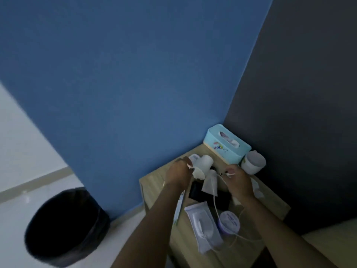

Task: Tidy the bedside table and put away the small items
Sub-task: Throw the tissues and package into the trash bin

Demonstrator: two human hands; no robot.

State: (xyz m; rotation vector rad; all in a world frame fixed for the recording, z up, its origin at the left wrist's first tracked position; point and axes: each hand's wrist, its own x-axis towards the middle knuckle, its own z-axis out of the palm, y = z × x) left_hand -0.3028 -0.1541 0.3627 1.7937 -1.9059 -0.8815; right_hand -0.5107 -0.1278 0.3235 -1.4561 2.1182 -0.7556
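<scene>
Early in the tidying, by the look of it: light wooden bedside table (154, 182) crowded with small items.

Left hand (178, 174) closed around a small white paper cup (201, 167) held tilted on its side above the far left of the table, with a cotton swab (190, 166) seemingly pinched at the fingertips. Right hand (238, 179) raised just right of it, fingers pinched on another thin white swab (229, 174); a thin white cable (214, 198) hanging below, hard to tell whether gripped too.

Left to clear, judging from the clutter:
- flat black phone-like slab (201, 195) in the middle, with a crumpled white tissue (209, 183) on it
- white plastic wipes packet (204, 225) near, centre
- round purple-lidded jar (229, 222) just right of the packet
- long thin tube or pen (179, 207) at the left edge, partly hidden by the left forearm

Already in order, probably: pale blue plastic tissue box (227, 145) in the far corner, white mug (253, 162) just right of it.

Black-lined round waste bin (65, 227) on the floor, well left of the table; likely destination for the tissue. Swabs likely going into the cup as the step in hand.
</scene>
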